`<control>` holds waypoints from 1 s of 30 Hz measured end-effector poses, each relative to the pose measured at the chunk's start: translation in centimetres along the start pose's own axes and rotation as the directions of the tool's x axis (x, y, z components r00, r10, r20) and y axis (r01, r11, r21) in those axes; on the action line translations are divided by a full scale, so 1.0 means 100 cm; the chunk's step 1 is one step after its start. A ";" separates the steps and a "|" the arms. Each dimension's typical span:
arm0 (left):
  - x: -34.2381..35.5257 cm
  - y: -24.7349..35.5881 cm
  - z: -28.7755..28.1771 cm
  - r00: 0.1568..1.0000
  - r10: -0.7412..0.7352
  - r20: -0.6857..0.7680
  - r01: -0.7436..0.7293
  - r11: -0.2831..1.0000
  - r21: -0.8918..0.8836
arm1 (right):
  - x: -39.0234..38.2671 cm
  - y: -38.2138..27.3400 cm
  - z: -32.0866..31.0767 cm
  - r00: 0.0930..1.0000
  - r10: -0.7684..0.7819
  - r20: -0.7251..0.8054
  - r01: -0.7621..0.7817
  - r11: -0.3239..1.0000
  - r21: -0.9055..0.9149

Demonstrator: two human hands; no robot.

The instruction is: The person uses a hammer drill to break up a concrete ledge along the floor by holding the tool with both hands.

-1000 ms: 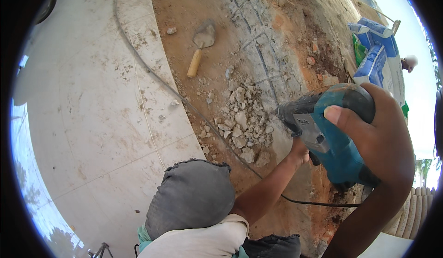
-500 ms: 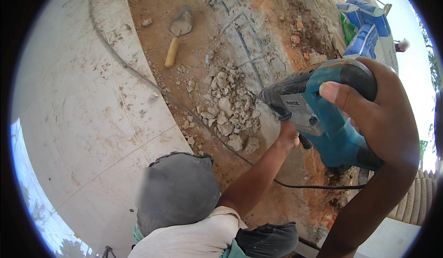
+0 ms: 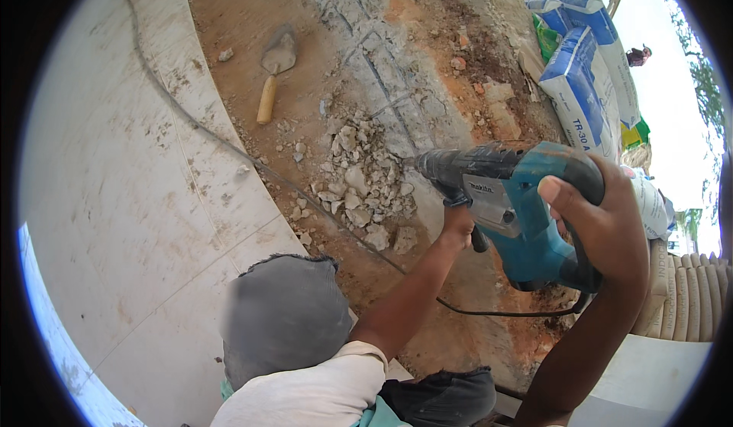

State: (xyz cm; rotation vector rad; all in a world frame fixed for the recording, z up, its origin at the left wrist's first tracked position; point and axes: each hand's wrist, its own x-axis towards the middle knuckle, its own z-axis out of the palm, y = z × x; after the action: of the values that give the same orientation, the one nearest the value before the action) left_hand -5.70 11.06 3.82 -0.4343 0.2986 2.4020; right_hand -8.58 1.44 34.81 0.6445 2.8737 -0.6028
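Note:
A teal and black rotary hammer drill [image 3: 498, 206] is held between both my hands, its nose pointing left and down at the grooved concrete strip [image 3: 379, 95]. My right hand [image 3: 603, 217] wraps round the rear handle, thumb lying along its upper side. Lower and further left, my left hand [image 3: 458, 227] grips the side handle beneath the nose; its fingers are partly hidden by the tool. The tip meets or nearly meets the concrete beside a heap of broken rubble [image 3: 359, 186]; I cannot tell whether it touches.
A trowel [image 3: 272, 76] with a wooden handle lies on the dirt. The drill's dark cable [image 3: 305, 198] crosses to the pale tiles [image 3: 137, 221]. Blue and white sacks [image 3: 576, 83] stand at the far right, near a coil of ribbed beige hose [image 3: 687, 297].
The drill and both hands have shifted slightly left in the picture, and the drill's nose sits more level. The whole view has swung a little, showing more of the sacks.

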 end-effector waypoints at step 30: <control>-0.099 -0.001 -0.105 0.983 0.181 0.033 -0.120 0.491 0.863 | -0.202 0.122 0.075 0.900 0.289 -0.327 -0.023 0.780 0.625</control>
State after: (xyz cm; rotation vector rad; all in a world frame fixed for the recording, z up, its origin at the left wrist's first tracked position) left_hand 3.88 2.03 -2.09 0.0113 1.5521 2.0337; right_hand 15.19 0.81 28.05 1.2205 2.8988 -1.5752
